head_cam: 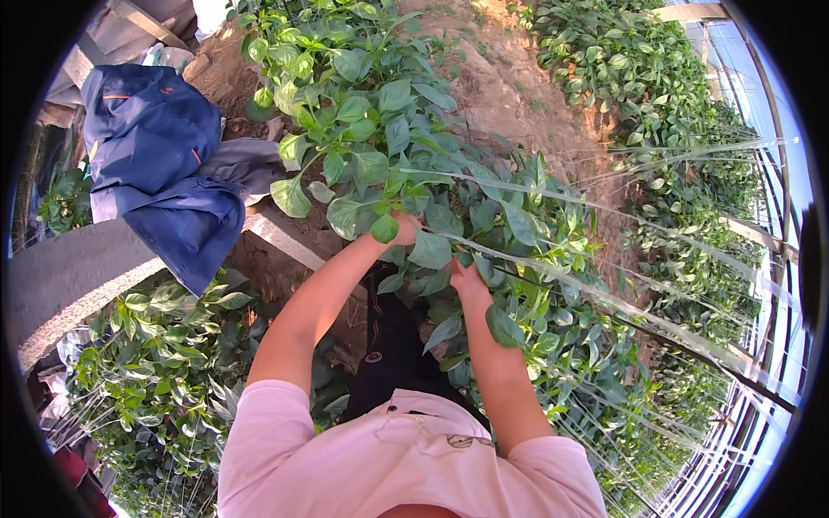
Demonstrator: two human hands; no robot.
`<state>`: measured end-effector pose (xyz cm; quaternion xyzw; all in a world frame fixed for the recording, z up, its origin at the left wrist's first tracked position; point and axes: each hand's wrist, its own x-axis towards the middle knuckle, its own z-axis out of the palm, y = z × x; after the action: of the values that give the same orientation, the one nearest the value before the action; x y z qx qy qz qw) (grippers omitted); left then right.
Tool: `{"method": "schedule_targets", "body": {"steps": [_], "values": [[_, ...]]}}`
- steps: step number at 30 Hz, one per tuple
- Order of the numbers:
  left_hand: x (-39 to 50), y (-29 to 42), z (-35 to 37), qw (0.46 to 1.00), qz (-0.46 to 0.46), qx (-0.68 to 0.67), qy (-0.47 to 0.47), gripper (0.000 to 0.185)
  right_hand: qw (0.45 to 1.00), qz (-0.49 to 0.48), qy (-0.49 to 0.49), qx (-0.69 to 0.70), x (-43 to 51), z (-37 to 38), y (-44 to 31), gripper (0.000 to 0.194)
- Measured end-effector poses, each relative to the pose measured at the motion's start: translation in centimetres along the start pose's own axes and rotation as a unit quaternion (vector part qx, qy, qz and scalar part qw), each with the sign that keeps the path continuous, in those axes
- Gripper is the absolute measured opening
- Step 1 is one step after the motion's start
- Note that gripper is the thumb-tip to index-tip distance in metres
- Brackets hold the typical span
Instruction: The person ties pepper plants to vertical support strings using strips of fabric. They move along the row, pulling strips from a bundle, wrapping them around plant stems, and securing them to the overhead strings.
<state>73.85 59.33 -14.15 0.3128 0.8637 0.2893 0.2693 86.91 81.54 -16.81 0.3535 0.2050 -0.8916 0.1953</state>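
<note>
Both my hands reach into a row of leafy pepper plants [379,165] directly before me. My left hand [407,228] is among the upper leaves, its fingers mostly hidden by foliage. Lower and to the right, my right hand [465,275] is close to a broad leaf [430,250], which hangs between the two hands. Leaves cover part of its fingers, so what it touches is unclear. A pale strand of twine [499,252] slants down to the right from near my left hand. No fruit can be made out at either hand.
A dark blue jacket [152,129] drapes over a concrete beam [84,269] on the left. Another plant row [647,123] grows across the bare soil path [511,84]. Taut strings and a dark line [706,362] cross the right side, near the greenhouse frame [771,116].
</note>
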Motion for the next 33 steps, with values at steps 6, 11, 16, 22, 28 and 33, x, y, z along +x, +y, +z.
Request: {"method": "schedule_targets", "body": {"steps": [6,11,16,22,28,33], "values": [[-3.1,3.8,0.5,0.987,0.049,-0.136,0.065,0.016,0.997,-0.060,0.018,0.046,-1.6,6.9,0.0,0.044],[-4.2,5.1,2.8,0.998,0.021,-0.048,0.032,0.028,0.987,-0.085,-0.059,-0.119,0.1,3.9,2.0,0.031],[-5.5,5.7,3.4,0.989,-0.016,-0.066,0.131,0.064,0.927,-0.051,0.165,-0.332,1.0,5.5,3.1,0.029],[-4.4,6.9,3.1,0.966,-0.083,-0.058,0.238,0.108,0.831,-0.387,0.286,-0.280,-2.0,11.2,2.3,0.015],[-8.0,8.4,-4.0,0.986,0.069,-0.148,0.017,0.128,0.783,-0.418,0.314,-0.337,0.0,6.9,0.1,0.013],[-13.7,8.9,-7.1,0.969,-0.080,-0.102,-0.211,0.112,0.804,-0.339,0.232,-0.430,1.1,4.1,-1.3,0.015]]}}
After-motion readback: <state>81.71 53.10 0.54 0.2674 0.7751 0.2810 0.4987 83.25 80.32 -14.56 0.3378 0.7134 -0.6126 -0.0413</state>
